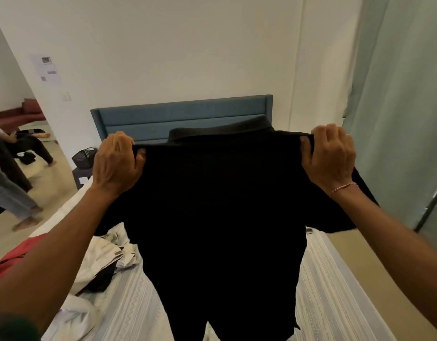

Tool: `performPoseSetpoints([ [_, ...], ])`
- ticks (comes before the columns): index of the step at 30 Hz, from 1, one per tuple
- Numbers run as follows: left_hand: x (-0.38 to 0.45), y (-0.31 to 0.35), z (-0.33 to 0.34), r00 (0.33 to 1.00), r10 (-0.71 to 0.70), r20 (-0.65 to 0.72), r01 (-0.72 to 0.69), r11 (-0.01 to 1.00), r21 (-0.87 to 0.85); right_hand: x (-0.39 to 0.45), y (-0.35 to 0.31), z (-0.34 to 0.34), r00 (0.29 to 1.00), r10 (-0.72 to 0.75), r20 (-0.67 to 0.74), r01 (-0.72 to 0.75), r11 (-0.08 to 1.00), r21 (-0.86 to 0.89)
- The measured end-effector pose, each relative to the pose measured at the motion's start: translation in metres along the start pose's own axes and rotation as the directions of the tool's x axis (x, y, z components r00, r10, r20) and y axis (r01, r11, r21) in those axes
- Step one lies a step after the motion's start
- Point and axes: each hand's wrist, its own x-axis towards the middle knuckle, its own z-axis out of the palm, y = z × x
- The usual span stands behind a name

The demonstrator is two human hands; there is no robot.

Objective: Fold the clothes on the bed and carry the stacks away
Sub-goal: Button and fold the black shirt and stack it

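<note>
1. Two grips on one black shirt: left hand and right hand each pinching a shoulder, held up mid-frame over the bed.
2. Step, seemingly: spreading before folding.
3. Next: lowering flat onto the striped cover, clear of the pile at lower left.
4. Collar topmost, hem down; long axis vertical.

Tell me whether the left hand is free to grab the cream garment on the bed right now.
Probably not: the left hand grips a shoulder of the black shirt, as does the right hand. The cream garment lies unobstructed below.
</note>
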Motion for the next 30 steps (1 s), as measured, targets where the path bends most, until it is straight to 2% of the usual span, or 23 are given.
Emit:
performPoseSetpoints([
  [2,0.000,-0.002,0.006,0.999,0.022,-0.022,-0.022,0.999,0.039,-0.007,0.000,0.007,1.000,0.018,0.018,-0.018,0.999,-0.031],
  [5,-0.005,-0.008,0.033,0.999,0.027,0.023,-0.029,0.994,0.102,-0.022,0.000,0.031,0.997,0.034,0.075,-0.032,0.999,-0.030],
  [11,-0.048,-0.023,0.130,0.970,-0.032,0.242,0.002,0.992,0.123,-0.068,0.006,0.115,0.972,0.003,0.237,0.021,0.995,-0.099],
  [15,-0.094,-0.030,0.205,0.897,-0.089,0.433,0.058,0.995,0.085,-0.112,0.011,0.179,0.919,0.000,0.394,0.070,0.984,-0.164],
  [24,-0.179,-0.052,0.412,0.744,-0.162,0.648,0.181,0.983,0.038,-0.221,0.031,0.358,0.784,0.063,0.617,0.110,0.965,-0.239],
  [26,-0.207,-0.054,0.463,0.717,-0.145,0.682,0.156,0.987,0.045,-0.255,0.041,0.402,0.742,0.077,0.666,0.121,0.962,-0.245],
  [30,-0.260,-0.055,0.539,0.590,-0.054,0.806,0.019,0.998,0.052,-0.312,0.062,0.474,0.646,0.079,0.759,0.168,0.955,-0.242],
])
